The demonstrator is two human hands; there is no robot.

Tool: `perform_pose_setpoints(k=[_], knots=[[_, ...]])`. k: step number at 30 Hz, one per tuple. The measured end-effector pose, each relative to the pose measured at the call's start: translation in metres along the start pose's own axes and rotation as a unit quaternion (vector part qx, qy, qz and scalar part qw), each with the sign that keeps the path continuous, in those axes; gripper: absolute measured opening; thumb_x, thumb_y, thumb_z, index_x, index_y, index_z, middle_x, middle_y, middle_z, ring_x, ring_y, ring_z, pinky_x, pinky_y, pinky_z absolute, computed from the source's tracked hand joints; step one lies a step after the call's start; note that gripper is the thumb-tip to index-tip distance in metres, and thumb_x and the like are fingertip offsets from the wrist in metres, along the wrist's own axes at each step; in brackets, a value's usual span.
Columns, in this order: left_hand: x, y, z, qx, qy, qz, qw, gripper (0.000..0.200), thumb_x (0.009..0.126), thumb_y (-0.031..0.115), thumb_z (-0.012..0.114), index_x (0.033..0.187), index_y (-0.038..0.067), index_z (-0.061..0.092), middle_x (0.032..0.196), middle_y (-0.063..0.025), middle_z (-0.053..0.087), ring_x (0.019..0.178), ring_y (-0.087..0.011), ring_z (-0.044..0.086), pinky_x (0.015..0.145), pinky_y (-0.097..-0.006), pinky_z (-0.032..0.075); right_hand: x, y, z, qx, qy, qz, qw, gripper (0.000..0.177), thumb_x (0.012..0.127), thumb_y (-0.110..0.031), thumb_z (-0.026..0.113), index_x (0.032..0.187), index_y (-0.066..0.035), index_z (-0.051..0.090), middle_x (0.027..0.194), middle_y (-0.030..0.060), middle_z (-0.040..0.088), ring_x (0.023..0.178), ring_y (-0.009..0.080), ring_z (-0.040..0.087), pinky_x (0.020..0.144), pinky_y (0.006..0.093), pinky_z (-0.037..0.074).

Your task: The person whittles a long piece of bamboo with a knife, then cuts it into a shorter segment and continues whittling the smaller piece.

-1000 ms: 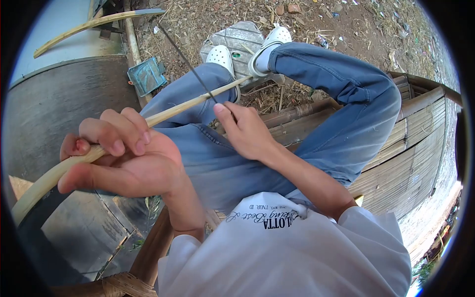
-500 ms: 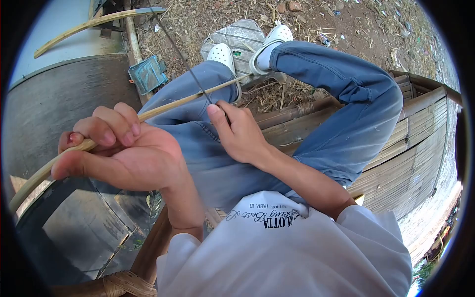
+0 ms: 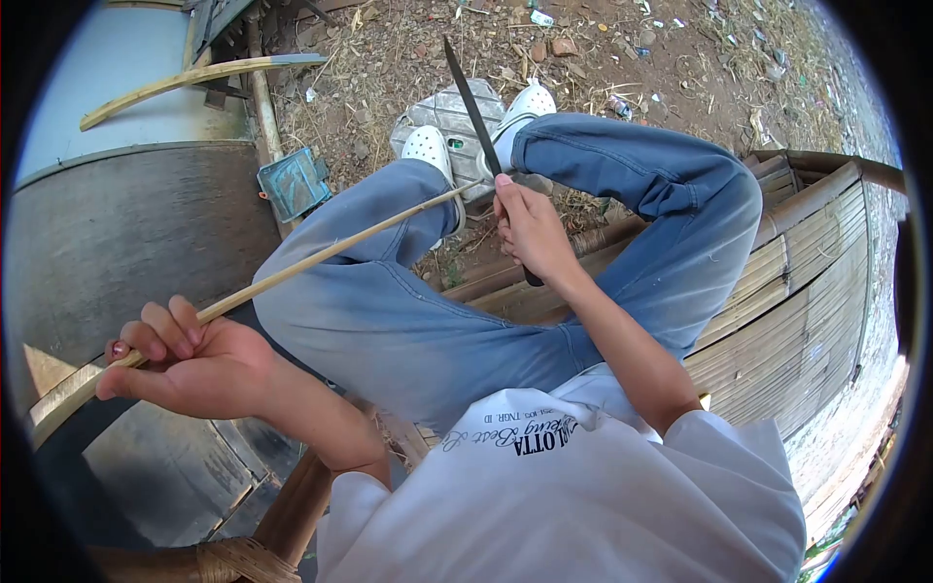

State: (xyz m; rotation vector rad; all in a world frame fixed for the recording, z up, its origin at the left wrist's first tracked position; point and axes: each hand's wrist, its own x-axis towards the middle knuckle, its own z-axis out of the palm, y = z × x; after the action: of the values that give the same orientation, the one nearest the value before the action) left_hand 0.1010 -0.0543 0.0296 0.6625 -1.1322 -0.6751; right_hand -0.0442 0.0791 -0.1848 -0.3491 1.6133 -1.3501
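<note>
My left hand [image 3: 199, 360] is closed around a long, pale bamboo strip [image 3: 321, 255], palm turned up. The strip slants across my left thigh, from the lower left edge up to beside my right hand. My right hand [image 3: 530, 228] grips a knife [image 3: 471, 107] with a long, dark blade. Its tip points away from me and slightly left, and the butt of the handle shows below my fist. The strip's thin far end lies just left of the blade's base.
My feet in white clogs rest on a grey slatted plate [image 3: 400, 129]. A bamboo bench [image 3: 807, 262] is at right. At left are a dark board [image 3: 126, 223], a blue plastic box [image 3: 293, 183] and a curved bamboo piece [image 3: 185, 80]. Littered soil lies ahead.
My left hand has moved left and toward me with the bamboo strip. My right hand has shifted right, turning the knife so its blade, which crossed the strip, now stands beyond the strip's far end.
</note>
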Motion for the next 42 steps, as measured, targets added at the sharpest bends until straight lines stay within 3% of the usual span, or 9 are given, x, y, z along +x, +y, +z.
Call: perform_pose_setpoints(k=[3, 6, 10, 15, 20, 26, 34, 40, 42], knots=[[0.010, 0.012, -0.011, -0.021, -0.005, 0.003, 1.000, 0.044, 0.095, 0.051, 0.050, 0.084, 0.009, 0.046, 0.065, 0.0031, 0.032, 0.050, -0.0061, 0.024, 0.042, -0.0208, 0.020, -0.012, -0.006, -0.028, 0.089, 0.003, 0.033, 0.995, 0.047, 0.100, -0.044, 0.043, 0.075, -0.005, 0.050, 0.054, 0.0002, 0.043, 0.045, 0.0074, 0.039, 0.043, 0.0267, 0.032], [0.016, 0.024, -0.020, -0.050, -0.024, 0.003, 0.998, 0.042, 0.094, 0.049, 0.054, 0.085, 0.009, 0.046, 0.065, 0.0029, 0.029, 0.051, -0.0070, 0.024, 0.042, -0.0205, 0.021, -0.026, -0.007, -0.050, 0.143, 0.015, 0.038, 0.989, 0.043, 0.101, -0.046, 0.041, 0.083, -0.008, 0.048, 0.053, -0.0035, 0.038, 0.039, 0.0056, 0.033, 0.037, 0.0226, 0.030], [0.024, 0.046, -0.034, -0.171, -0.055, -0.009, 0.984, 0.039, 0.091, 0.043, 0.063, 0.085, 0.007, 0.047, 0.067, 0.0024, 0.033, 0.053, -0.0078, 0.028, 0.045, -0.0212, 0.027, -0.059, -0.011, -0.091, 0.142, 0.076, 0.034, 0.986, 0.043, 0.101, -0.046, 0.040, 0.083, -0.008, 0.048, 0.053, -0.0036, 0.038, 0.039, 0.0056, 0.035, 0.038, 0.0221, 0.031], [0.012, 0.047, -0.042, -0.289, -0.107, -0.072, 0.949, 0.038, 0.095, 0.043, 0.057, 0.086, 0.007, 0.049, 0.067, 0.0026, 0.034, 0.053, -0.0081, 0.030, 0.048, -0.0212, 0.029, -0.093, -0.028, -0.119, 0.194, 0.149, 0.004, 0.970, 0.044, 0.101, -0.046, 0.040, 0.086, -0.006, 0.049, 0.056, -0.0015, 0.040, 0.041, 0.0071, 0.037, 0.039, 0.0234, 0.032], [-0.016, 0.042, -0.038, -0.326, -0.139, -0.079, 0.932, 0.042, 0.097, 0.048, 0.051, 0.087, 0.007, 0.050, 0.065, 0.0028, 0.035, 0.053, -0.0078, 0.031, 0.048, -0.0206, 0.029, -0.130, -0.045, -0.136, 0.228, 0.228, -0.070, 0.944, 0.045, 0.100, -0.049, 0.041, 0.088, -0.006, 0.049, 0.057, -0.0012, 0.039, 0.042, 0.0076, 0.037, 0.040, 0.0237, 0.033], [-0.001, 0.063, -0.036, -0.370, -0.140, -0.051, 0.917, 0.047, 0.096, 0.052, 0.048, 0.084, 0.007, 0.051, 0.065, 0.0034, 0.038, 0.053, -0.0073, 0.031, 0.049, -0.0205, 0.030, -0.160, -0.060, -0.140, 0.284, 0.247, -0.163, 0.912, 0.046, 0.099, -0.049, 0.042, 0.089, -0.005, 0.050, 0.057, 0.0003, 0.040, 0.042, 0.0081, 0.037, 0.042, 0.0247, 0.033], [0.006, 0.069, -0.004, -0.420, -0.206, 0.007, 0.884, 0.048, 0.094, 0.056, 0.050, 0.083, 0.009, 0.055, 0.066, 0.0024, 0.043, 0.056, -0.0096, 0.033, 0.054, -0.0222, 0.030, -0.177, -0.072, -0.136, 0.278, 0.233, -0.197, 0.911, 0.046, 0.100, -0.049, 0.041, 0.089, -0.005, 0.050, 0.057, 0.0002, 0.040, 0.041, 0.0083, 0.038, 0.041, 0.0238, 0.033], [-0.085, 0.065, 0.027, -0.442, -0.176, -0.035, 0.879, 0.051, 0.098, 0.057, 0.041, 0.083, 0.010, 0.055, 0.066, 0.0018, 0.041, 0.055, -0.0095, 0.033, 0.052, -0.0224, 0.030, -0.178, -0.071, -0.131, 0.245, 0.252, -0.185, 0.918, 0.039, 0.098, -0.043, 0.050, 0.085, -0.006, 0.049, 0.058, -0.0004, 0.043, 0.042, 0.0074, 0.040, 0.040, 0.0229, 0.034], [-0.114, 0.065, 0.030, -0.434, -0.151, -0.113, 0.881, 0.047, 0.099, 0.049, 0.045, 0.069, 0.013, 0.047, 0.058, 0.0044, 0.033, 0.051, -0.0081, 0.029, 0.049, -0.0221, 0.026, -0.170, -0.068, -0.126, 0.239, 0.263, -0.172, 0.919, 0.037, 0.096, -0.040, 0.056, 0.084, -0.006, 0.049, 0.058, -0.0007, 0.043, 0.042, 0.0070, 0.041, 0.040, 0.0227, 0.035]])
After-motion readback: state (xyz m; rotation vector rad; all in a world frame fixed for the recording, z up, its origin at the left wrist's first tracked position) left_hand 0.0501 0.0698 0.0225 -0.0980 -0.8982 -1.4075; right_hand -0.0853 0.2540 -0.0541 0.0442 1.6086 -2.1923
